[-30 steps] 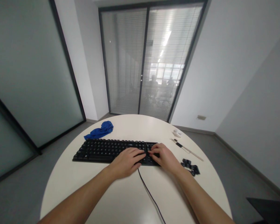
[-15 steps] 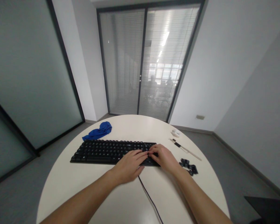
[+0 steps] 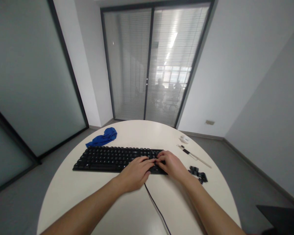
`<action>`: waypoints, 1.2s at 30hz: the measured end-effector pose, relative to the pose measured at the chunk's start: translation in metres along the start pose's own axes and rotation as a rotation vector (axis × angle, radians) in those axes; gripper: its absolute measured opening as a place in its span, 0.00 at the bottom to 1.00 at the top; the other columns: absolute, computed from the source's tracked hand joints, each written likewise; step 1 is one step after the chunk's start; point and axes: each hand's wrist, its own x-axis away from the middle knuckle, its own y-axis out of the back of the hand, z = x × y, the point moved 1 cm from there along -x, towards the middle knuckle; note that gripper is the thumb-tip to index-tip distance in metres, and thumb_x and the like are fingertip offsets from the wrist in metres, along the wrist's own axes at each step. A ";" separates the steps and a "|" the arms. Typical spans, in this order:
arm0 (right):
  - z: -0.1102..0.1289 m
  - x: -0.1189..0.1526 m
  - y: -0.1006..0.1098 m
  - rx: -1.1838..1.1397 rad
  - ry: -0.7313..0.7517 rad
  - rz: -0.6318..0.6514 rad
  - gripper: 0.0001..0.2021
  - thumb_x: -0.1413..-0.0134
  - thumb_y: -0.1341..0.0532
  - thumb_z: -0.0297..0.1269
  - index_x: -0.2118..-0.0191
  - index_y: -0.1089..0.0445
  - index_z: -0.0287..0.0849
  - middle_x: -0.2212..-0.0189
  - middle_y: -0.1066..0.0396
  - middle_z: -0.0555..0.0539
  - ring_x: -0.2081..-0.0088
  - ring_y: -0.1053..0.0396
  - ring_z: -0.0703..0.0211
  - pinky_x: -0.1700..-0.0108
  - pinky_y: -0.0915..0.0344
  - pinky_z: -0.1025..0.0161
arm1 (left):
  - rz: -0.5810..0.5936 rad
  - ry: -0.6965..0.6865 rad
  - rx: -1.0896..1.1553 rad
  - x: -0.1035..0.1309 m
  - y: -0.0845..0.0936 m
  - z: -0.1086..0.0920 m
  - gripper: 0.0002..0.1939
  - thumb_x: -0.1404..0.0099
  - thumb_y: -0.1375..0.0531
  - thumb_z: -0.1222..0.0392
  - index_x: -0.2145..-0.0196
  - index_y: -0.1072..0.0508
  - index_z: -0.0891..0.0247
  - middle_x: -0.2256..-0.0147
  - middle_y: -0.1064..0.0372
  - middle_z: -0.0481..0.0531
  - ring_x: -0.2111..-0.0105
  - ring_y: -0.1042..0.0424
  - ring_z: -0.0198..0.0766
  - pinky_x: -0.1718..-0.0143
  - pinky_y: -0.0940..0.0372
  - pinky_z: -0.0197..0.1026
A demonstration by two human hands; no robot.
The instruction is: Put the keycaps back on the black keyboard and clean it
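Two bare hands meet over the right-hand end of a black keyboard (image 3: 104, 159) on a round, cream-colored table (image 3: 142, 132), seen from my distant post through the head camera. The keyboard lies across the middle of the table, its long front edge facing the person. I see the left hand (image 3: 134, 174) palm down, its fingers extended over the keys toward the number pad and the thumb held apart from them. The right hand (image 3: 171, 164) reaches in from the other side, fingers bent and their tips drawn together just beside the left fingertips; whether they pinch anything small, I cannot tell, as the hand itself hides the spot. A thin black cable (image 3: 157, 208) runs from near the left hand toward the close edge of the table. Beside the right forearm I count a loose cluster of black keycaps (image 3: 203, 177), and beyond them a slim pale stick with a black band (image 3: 186, 151) lies at a slant near a small white object (image 3: 184, 139), too indistinct for me to name. A crumpled blue cloth (image 3: 104, 137) rests behind the keyboard's left end. Closed blinds (image 3: 127, 65) hang behind the glass at the back of the room.
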 end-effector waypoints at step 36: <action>-0.113 0.061 0.056 -0.026 -0.521 0.123 0.17 0.54 0.41 0.25 0.57 0.23 0.43 0.64 0.22 0.46 0.64 0.25 0.57 0.61 0.32 0.65 | 0.011 -0.052 -0.063 0.008 -0.005 0.007 0.25 0.31 0.45 0.62 0.37 0.39 0.58 0.35 0.41 0.51 0.37 0.41 0.47 0.37 0.44 0.53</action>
